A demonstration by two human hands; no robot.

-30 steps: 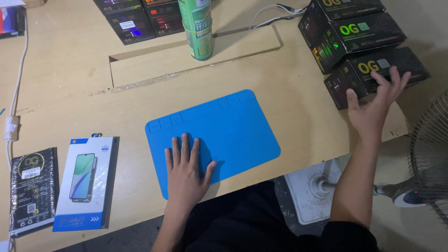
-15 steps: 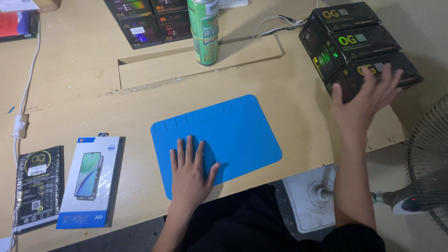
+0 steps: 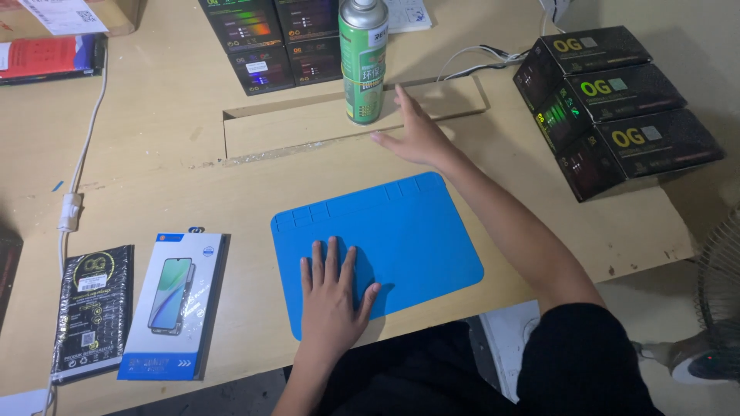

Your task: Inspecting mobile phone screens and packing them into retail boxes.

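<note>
Left hand (image 3: 330, 296) lies flat, palm down, fingers spread, on the near left part of the blue mat (image 3: 416, 231); it grips nothing. The mat sits flat at the near edge of the wooden table (image 3: 169, 177), its short side toward the person. Left of the mat, apart from it: a white-and-blue phone box (image 3: 174, 306), and beside that a black packet (image 3: 92, 310), both lying flat. A white cable (image 3: 77, 169) runs along the left side of the table. Beyond the mat, right hand (image 3: 416, 135) is open, fingers extended and held together, thumb out, palm toward the table; it holds nothing. It sits just right of the green spray can (image 3: 363, 62), very near its base; contact cannot be told. The can stands upright at the edge of a shallow rectangular recess (image 3: 293, 127) in the tabletop. Right of the arm, three black boxes (image 3: 617, 100) stacked in a stepped row. Behind the can, more dark boxes (image 3: 270, 38) standing upright. A fan (image 3: 713, 323) shows at lower right, off the table.
</note>
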